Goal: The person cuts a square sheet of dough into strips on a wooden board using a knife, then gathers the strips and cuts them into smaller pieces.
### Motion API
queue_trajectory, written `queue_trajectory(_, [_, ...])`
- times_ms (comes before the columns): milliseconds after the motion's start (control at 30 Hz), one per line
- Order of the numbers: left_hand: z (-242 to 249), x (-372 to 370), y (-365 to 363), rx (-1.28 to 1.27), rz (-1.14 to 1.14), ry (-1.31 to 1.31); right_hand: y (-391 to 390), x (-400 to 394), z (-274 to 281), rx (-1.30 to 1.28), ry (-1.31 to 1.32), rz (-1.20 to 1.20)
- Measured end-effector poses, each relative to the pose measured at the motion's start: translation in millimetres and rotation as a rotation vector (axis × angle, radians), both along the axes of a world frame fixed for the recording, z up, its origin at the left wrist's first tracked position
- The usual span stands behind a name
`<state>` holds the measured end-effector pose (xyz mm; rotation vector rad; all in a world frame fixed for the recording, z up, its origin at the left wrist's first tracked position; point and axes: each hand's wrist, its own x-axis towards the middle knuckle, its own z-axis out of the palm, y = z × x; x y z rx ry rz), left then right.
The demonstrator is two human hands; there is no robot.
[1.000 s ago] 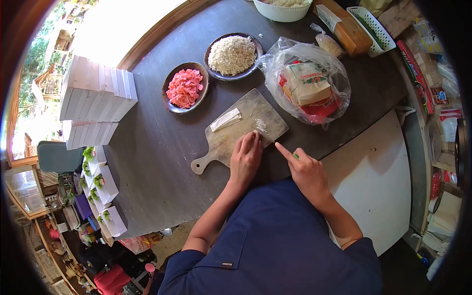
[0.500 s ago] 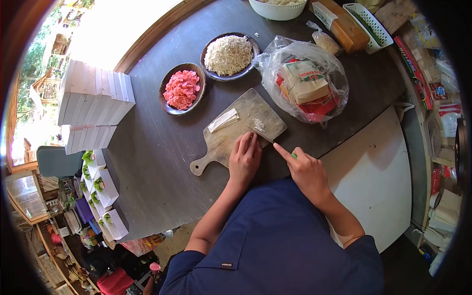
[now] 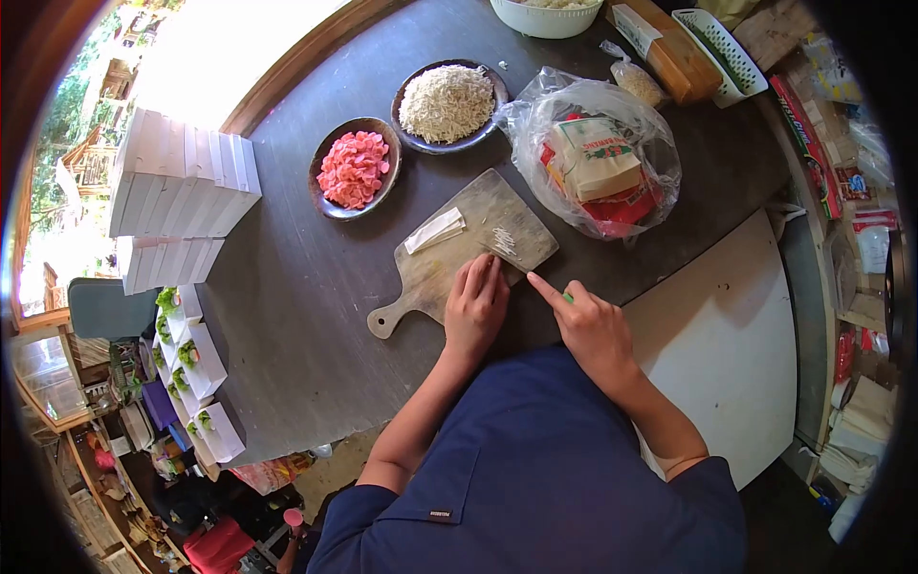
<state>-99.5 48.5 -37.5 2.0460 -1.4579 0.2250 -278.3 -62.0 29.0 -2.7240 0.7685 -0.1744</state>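
Observation:
A wooden cutting board [image 3: 442, 268] lies on the dark table, handle toward the lower left. My left hand [image 3: 475, 306] rests flat on its near edge, fingers pressing something white that they mostly hide. My right hand [image 3: 588, 320] grips a knife with a green handle [image 3: 568, 298], index finger stretched along the blade, which meets the board beside my left fingertips. A small heap of thin white strips [image 3: 504, 242] lies just past the blade. A white folded slab [image 3: 435, 231] sits further up the board.
Two dark bowls stand beyond the board: pink slices [image 3: 354, 168] and pale shreds [image 3: 447, 93]. A plastic bag of packets [image 3: 598, 158] is at the right. White box stacks [image 3: 182, 182] and open boxes with greens [image 3: 196, 368] line the left edge. A white board [image 3: 727, 354] lies right.
Both hands stay at the board's near edge with only a slight shift; the view has moved a little. The heap of strips looks the same.

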Motion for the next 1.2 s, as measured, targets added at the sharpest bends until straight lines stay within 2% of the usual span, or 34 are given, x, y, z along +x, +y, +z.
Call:
queue_trajectory(567, [0.5,-1.8,0.3,-0.018,0.019,0.071,-3.2,-7.8,13.2,0.044,0.011,-0.004])
queue_trajectory(1200, [0.0,-1.0,-0.7,-0.009,0.006,0.025,0.0,13.3,-1.1,-0.012,0.023,0.006])
